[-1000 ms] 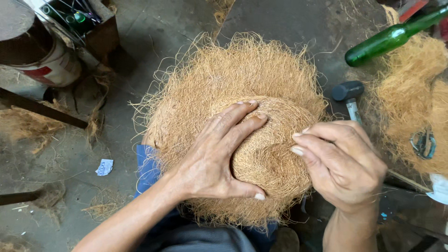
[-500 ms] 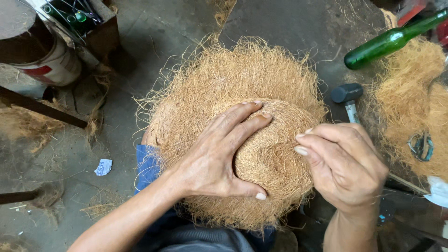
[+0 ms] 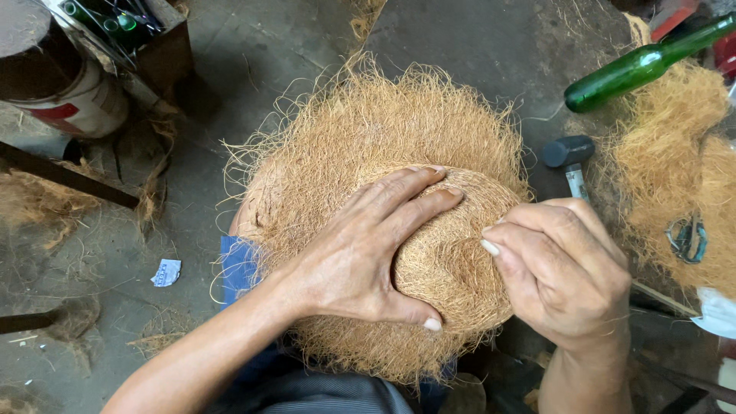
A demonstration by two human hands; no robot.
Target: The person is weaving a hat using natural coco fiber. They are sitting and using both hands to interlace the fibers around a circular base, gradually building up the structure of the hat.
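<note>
A round, domed mat of brown coconut fibre with a shaggy rim lies in the middle of the view, over my lap. My left hand lies flat on its raised centre, fingers spread and pointing right, thumb pressed at the near side. My right hand is curled at the dome's right edge, fingertips pinching into the fibre. Whether a small tool is hidden inside that hand cannot be made out.
A green glass bottle lies at upper right above a pile of loose fibre. A black-headed mallet and scissors lie beside it. A tin can stands upper left on the grey concrete floor.
My right hand has shifted a little along the dome's right edge. My left hand stays pressed on the centre, and the mat sits as before.
</note>
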